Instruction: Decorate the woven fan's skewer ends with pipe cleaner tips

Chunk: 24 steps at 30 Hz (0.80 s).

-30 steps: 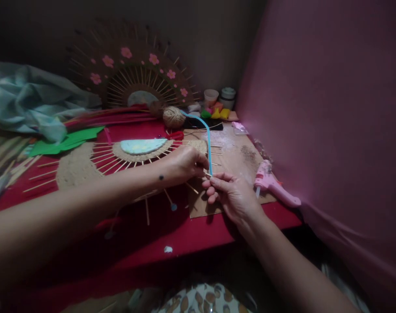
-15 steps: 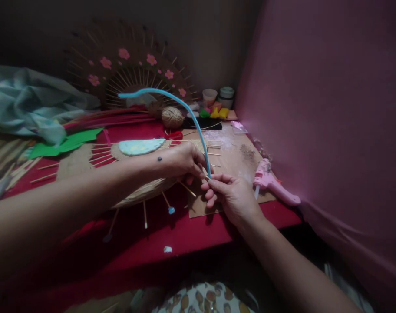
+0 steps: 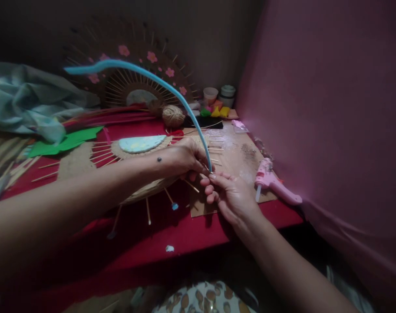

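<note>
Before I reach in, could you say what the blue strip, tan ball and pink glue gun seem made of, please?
Blue strip: matte, perhaps chenille or foam, bending in a smooth arc. Tan ball: probably natural-fibre twine, dull, with wound strands showing. Pink glue gun: likely moulded plastic, smooth, its handle faintly shiny.
</note>
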Each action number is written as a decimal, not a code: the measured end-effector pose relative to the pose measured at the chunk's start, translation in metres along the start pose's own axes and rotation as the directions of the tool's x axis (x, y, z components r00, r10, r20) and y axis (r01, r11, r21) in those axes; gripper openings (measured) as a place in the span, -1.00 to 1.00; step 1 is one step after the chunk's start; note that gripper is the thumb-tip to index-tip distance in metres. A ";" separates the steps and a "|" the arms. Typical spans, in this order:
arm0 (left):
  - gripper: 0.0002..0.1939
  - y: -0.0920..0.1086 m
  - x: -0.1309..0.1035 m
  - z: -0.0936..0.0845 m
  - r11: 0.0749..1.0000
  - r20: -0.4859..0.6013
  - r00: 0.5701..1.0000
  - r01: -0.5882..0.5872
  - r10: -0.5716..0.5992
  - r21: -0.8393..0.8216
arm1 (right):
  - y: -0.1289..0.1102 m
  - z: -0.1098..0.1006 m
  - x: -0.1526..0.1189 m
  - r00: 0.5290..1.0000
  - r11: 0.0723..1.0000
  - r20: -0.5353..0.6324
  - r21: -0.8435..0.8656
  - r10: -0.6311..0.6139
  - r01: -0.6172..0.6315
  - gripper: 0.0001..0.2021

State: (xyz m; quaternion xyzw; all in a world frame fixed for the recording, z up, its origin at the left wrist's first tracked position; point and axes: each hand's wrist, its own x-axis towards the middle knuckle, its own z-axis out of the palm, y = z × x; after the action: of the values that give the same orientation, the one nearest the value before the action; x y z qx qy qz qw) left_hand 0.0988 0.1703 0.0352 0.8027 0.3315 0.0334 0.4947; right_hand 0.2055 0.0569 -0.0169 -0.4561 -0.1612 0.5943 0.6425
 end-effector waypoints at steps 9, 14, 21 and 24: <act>-0.88 0.000 -0.001 0.001 0.999 0.013 1.000 0.004 -0.003 -0.035 | -0.004 -0.010 0.000 0.992 0.989 0.106 -0.136 0.064 -0.049 -0.94; -0.82 0.002 -0.002 -0.001 0.999 0.076 0.996 0.046 -0.047 0.024 | -0.005 -0.013 -0.004 0.987 0.881 0.058 -0.447 -0.147 0.158 -0.72; -0.95 -0.002 0.005 0.004 0.996 0.117 0.989 0.086 -0.088 0.025 | -0.014 -0.008 0.000 0.664 0.225 0.423 -0.714 -0.617 0.663 -0.79; -0.85 -0.001 0.004 0.005 0.995 0.113 0.990 0.078 -0.084 0.054 | -0.018 -0.006 0.004 0.670 0.258 0.425 -0.692 -0.609 0.674 -0.90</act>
State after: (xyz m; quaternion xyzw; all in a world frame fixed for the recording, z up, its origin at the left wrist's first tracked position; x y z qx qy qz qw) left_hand 0.1034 0.1692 0.0309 0.8011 0.3355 -0.0411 0.4940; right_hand 0.2222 0.0606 -0.0072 -0.5672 -0.6058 0.1537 0.5363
